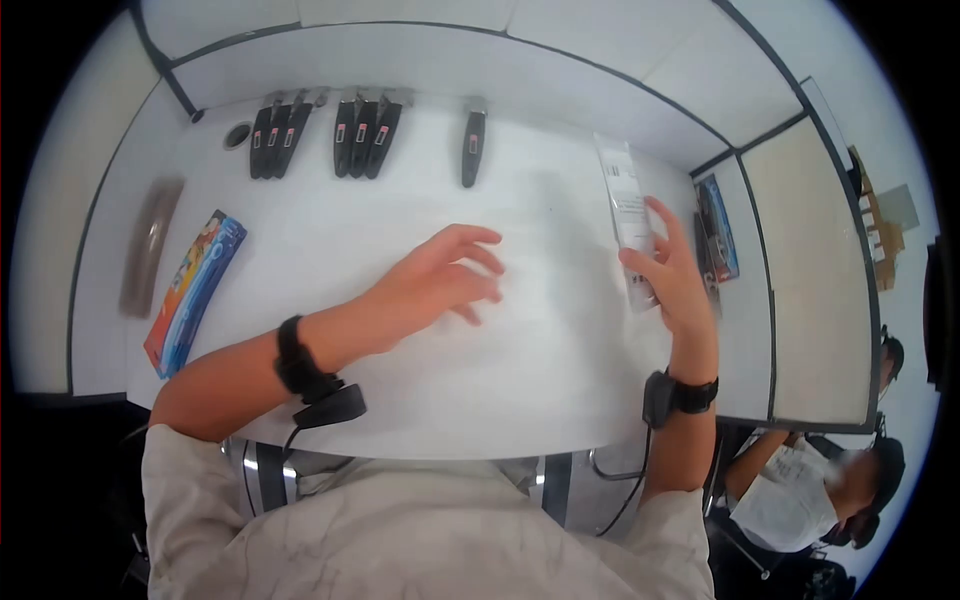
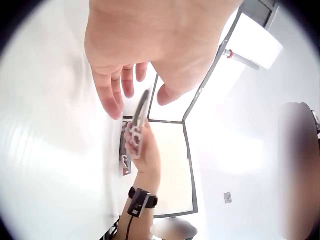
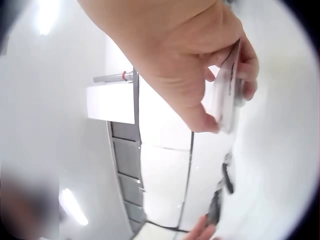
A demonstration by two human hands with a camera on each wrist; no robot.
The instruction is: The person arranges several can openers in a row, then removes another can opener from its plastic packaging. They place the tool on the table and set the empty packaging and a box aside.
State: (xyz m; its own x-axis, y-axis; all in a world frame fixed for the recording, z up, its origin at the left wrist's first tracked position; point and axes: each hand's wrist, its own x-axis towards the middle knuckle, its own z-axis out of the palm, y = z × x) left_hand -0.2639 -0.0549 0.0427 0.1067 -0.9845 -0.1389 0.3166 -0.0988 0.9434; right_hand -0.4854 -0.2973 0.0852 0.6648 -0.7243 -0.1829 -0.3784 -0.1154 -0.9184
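Observation:
My right hand (image 1: 677, 280) pinches a flat, narrow package (image 1: 622, 190) by its sides, thumb on one edge and fingers on the other, at the right of the white table. The package has a white printed face in the head view. From the left wrist view, a dark strip and metallic shapes show on the package (image 2: 136, 132). The right wrist view catches the package (image 3: 227, 97) edge-on between thumb and fingers. My left hand (image 1: 430, 280) hovers over the middle of the table, fingers loosely bent and holding nothing.
Along the back lie several black-handled tools with metal heads, two groups (image 1: 272, 140) (image 1: 362, 140) and a single tool (image 1: 473, 148). A colourful blue-and-orange package (image 1: 195, 290) and a clear plastic piece (image 1: 150, 250) lie left. Another package (image 1: 718, 230) stands by the right partition (image 1: 755, 290).

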